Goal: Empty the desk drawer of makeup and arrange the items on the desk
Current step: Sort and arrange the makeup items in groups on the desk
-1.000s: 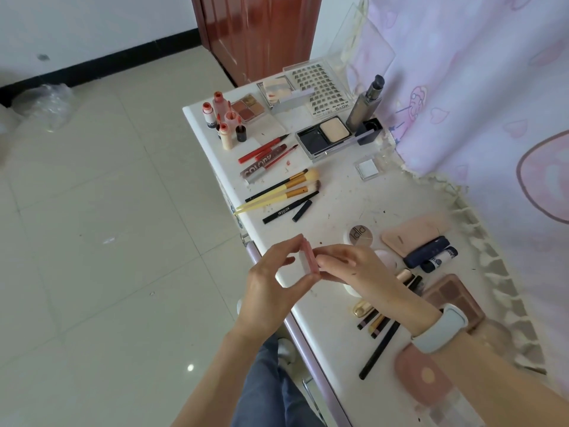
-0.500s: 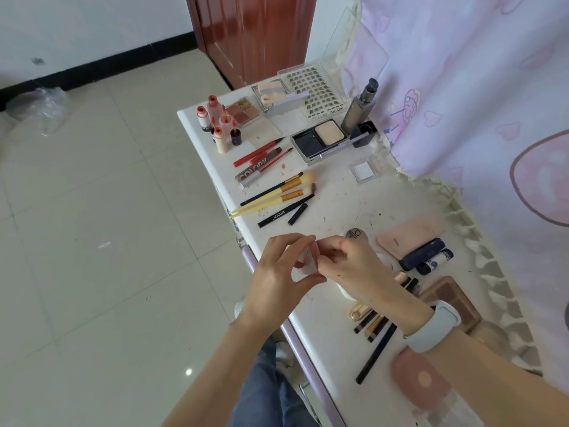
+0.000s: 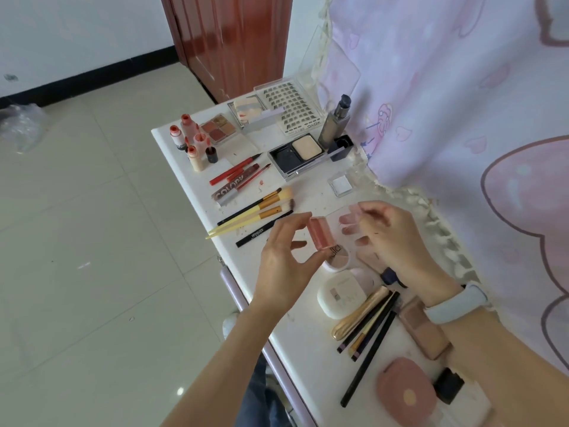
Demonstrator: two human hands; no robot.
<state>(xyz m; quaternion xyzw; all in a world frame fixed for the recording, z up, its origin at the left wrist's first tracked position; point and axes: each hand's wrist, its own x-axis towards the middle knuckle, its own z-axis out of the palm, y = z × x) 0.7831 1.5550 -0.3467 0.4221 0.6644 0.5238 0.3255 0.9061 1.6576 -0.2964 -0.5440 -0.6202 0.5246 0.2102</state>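
Note:
My left hand [image 3: 283, 260] pinches a small pink blush case [image 3: 321, 233] between thumb and fingertips, above the middle of the white desk [image 3: 308, 192]. Just to its right, my right hand [image 3: 394, 238] holds a clear, blurred lid [image 3: 351, 215] in its fingers, apart from the case. Laid out on the desk are yellow-handled brushes [image 3: 255, 211], a black powder compact [image 3: 295, 154], a lash tray [image 3: 289, 109], small red-capped bottles [image 3: 191, 140] and a white oval compact [image 3: 341, 295]. No drawer is visible.
Dark pencils and a gold tube [image 3: 369, 322] lie near my right wrist, with a pink round case [image 3: 406, 386] nearer me. A pink curtain [image 3: 446, 103] hangs along the desk's right side. A red-brown door [image 3: 228, 41] stands behind the desk, with tiled floor [image 3: 92, 241] to the left.
Both hands were closed together round the pink case. They have now parted: my right hand has drawn the clear lid off to the right, while my left keeps the case.

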